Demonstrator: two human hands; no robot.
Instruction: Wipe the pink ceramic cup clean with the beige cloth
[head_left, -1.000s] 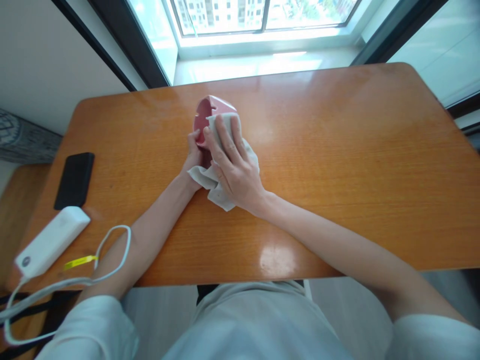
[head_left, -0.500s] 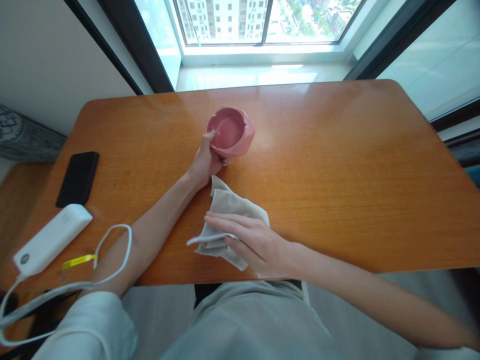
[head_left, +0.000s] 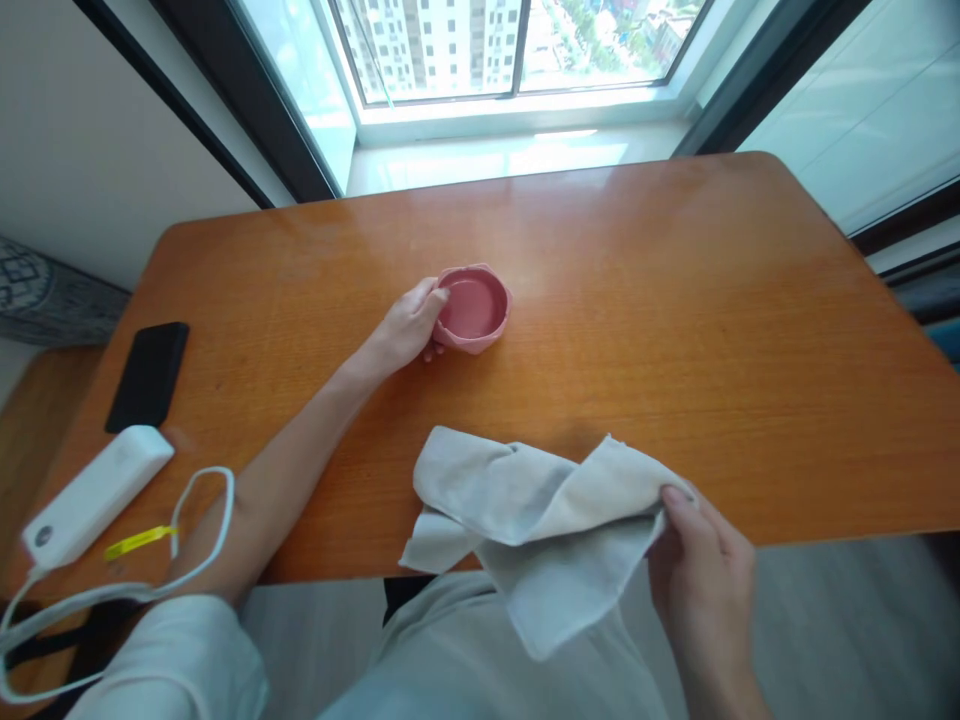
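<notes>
A pink faceted ashtray [head_left: 474,308] is gripped at its left rim by my left hand [head_left: 414,318], thumb over the edge and fingers beneath. Its round hollow faces up; whether its base touches the table cannot be made out. Closer to me, my right hand [head_left: 701,560] pinches one corner of a pale grey cloth [head_left: 540,500] between thumb and fingers. The cloth hangs in loose folds to the left of that hand, across the front edge of the wooden table [head_left: 675,330]. Ashtray and cloth are apart.
On the table's left side lie a black phone-like slab [head_left: 148,377] and a white power strip or adapter [head_left: 97,495]. Its white cable [head_left: 217,550], with a yellow tag [head_left: 139,542], loops over my left forearm. A window [head_left: 510,50] stands beyond the far edge.
My right hand has moved right and towards me, lifting the cloth, which was bunched flat beneath it. The ashtray in my left hand has come nearer and lower and is more level.
</notes>
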